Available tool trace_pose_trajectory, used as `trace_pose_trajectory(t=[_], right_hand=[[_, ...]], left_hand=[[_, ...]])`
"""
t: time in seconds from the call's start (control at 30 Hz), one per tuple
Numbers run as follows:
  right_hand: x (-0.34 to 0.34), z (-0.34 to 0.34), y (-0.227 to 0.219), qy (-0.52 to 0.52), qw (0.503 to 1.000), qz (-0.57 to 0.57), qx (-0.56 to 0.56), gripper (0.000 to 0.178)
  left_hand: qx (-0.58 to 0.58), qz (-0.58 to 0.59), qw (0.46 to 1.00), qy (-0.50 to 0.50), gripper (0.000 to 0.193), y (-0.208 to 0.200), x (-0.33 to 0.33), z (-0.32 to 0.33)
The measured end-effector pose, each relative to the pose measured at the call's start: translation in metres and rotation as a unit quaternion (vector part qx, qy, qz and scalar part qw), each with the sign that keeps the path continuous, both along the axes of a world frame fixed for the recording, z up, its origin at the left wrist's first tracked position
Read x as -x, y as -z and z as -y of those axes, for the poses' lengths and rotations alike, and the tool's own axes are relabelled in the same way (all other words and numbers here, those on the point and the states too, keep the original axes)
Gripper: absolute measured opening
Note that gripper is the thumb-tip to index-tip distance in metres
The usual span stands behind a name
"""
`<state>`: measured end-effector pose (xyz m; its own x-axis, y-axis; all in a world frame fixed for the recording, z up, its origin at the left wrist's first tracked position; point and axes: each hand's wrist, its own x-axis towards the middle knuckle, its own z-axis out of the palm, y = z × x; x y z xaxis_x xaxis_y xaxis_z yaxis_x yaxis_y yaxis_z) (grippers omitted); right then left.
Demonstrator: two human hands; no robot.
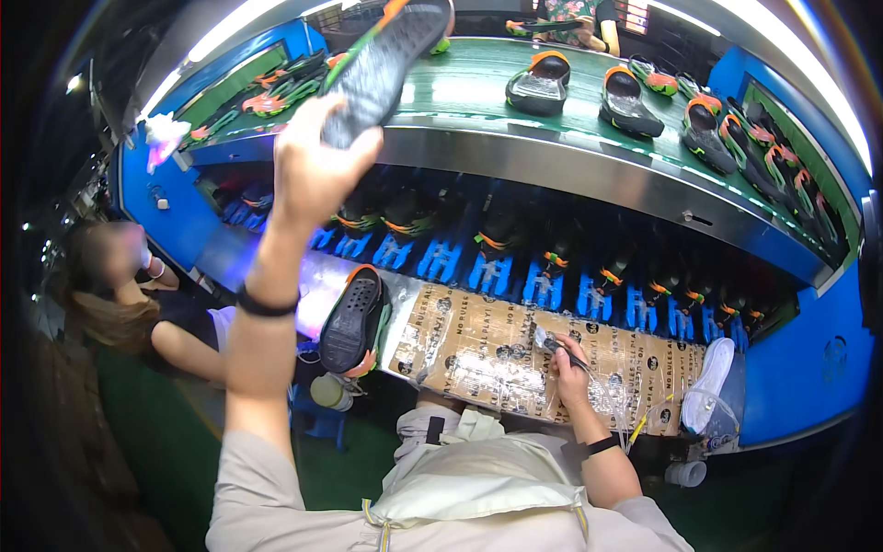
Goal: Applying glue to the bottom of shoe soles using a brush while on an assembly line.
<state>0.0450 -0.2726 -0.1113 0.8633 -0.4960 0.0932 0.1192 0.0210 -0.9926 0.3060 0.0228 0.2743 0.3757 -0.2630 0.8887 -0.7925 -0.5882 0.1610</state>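
The left hand (315, 170) is raised above the bench at the front edge of the belt (455, 87). Its grip is closed to the thickness of the work: thumb on one side and fingers on the other, clamped on the lower end of a black shoe (386, 69) with orange and green edging. This shoe is tilted, its upper end leaning to the right and cut off by the upper edge of the view.

The right hand (572, 370) is low over the printed cardboard (478, 345) covering the bench. Its fingers are closed around a small dark-handled tool (550, 343) with a pale tip pointing left. The exact kind of tool cannot be told. Whether the tip touches the cardboard cannot be told either.

A second black shoe (349, 327) rests on the bench just beside the left end of the cardboard, its open top showing a perforated inside. At the right end lies a white shoe-shaped piece (708, 386), with a yellow stick (636, 431) near it and a white cup (685, 474) below.

Several black and orange shoes (538, 85) stand spaced along the green belt. Under it, a row of blue racks (490, 273) bears more shoes. One co-worker (110, 304) is at the left; another person (589, 32) is beyond the belt.
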Motion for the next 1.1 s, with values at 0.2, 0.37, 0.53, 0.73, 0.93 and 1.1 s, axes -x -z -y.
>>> trace_pose_trajectory(t=[0.2, 0.37, 0.53, 0.73, 0.93, 1.1], right_hand=[[-0.006, -0.005, -0.005, -0.009, 1.000, -0.023, 0.004, 0.037], [-0.005, -0.001, -0.006, 0.009, 0.999, -0.034, 0.012, 0.037], [-0.002, -0.003, -0.004, 0.016, 0.997, -0.073, 0.015, 0.040], [0.006, -0.001, 0.007, 0.024, 0.996, -0.082, -0.001, 0.044], [0.001, -0.004, -0.005, 0.029, 0.996, -0.086, 0.019, 0.047], [0.000, -0.004, -0.010, 0.031, 0.992, -0.113, 0.042, 0.046]], left_hand=[[-0.140, -0.140, 0.973, -0.122, 0.077, -0.018, -0.151, 0.018], [-0.225, -0.244, 0.942, -0.053, 0.055, 0.004, -0.203, 0.035], [-0.246, -0.129, 0.961, 0.006, 0.053, 0.006, -0.226, 0.021], [-0.151, -0.135, 0.978, 0.049, 0.062, 0.000, -0.283, -0.017], [-0.372, 0.073, 0.809, -0.450, 0.043, 0.015, -0.405, -0.145], [-0.400, -0.080, 0.785, -0.466, 0.027, 0.004, -0.423, -0.166]])
